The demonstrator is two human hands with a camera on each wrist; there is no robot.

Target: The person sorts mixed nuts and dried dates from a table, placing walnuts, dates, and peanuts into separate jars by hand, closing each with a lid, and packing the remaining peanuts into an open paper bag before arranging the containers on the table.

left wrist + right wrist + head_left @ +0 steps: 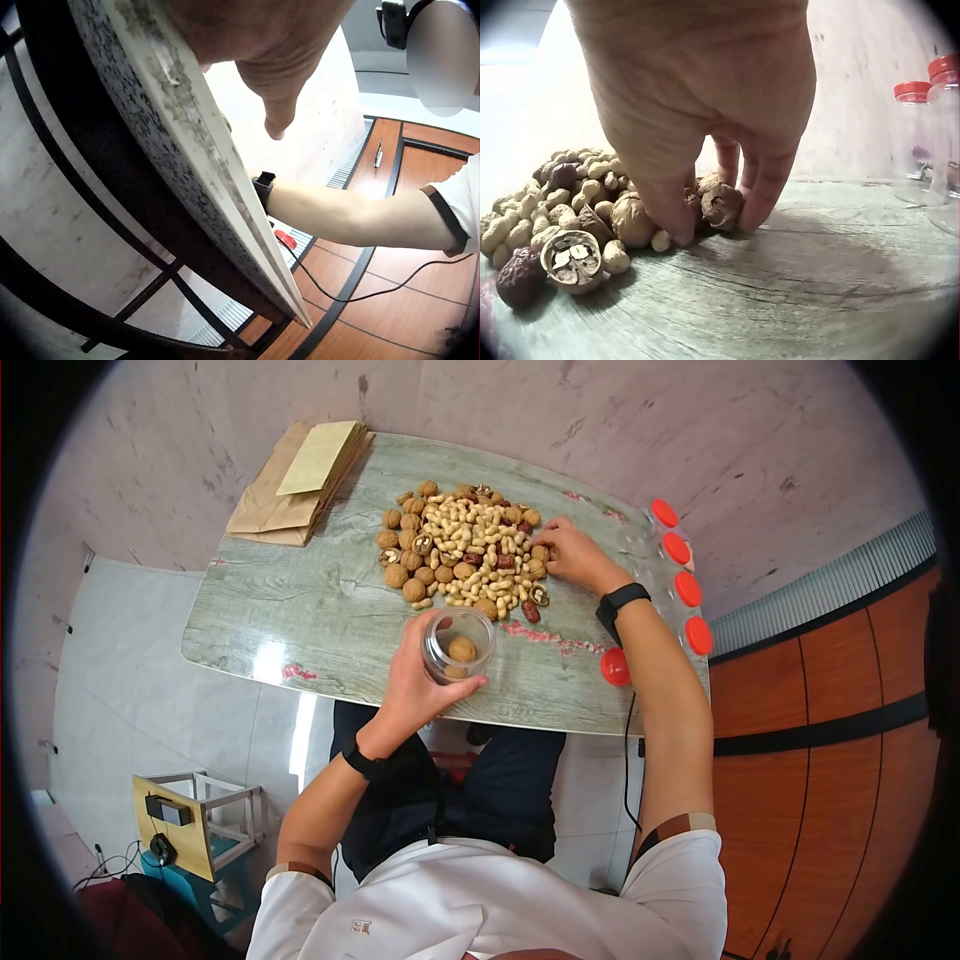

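Observation:
My left hand (408,678) grips a clear open-topped jar (487,656) near the table's front edge, its thumb along the near side. Two walnuts (462,649) lie inside the jar. In the left wrist view the thumb (279,112) shows, but the jar is out of sight. At the right edge of a nut pile, my right hand (578,556) reaches down, and its thumb and fingers pinch a walnut (724,205) low over the tabletop. Beside them lie another whole walnut (632,220), a cracked walnut half (571,260) and a red date (521,278).
Peanuts (465,525), walnuts and dates form the pile mid-table. Clear jars with red lids (687,589) line the right edge, and a red lid (615,667) sits near the right forearm. Brown paper bags (275,500) lie at the back left. A black cable (629,780) hangs beside the table.

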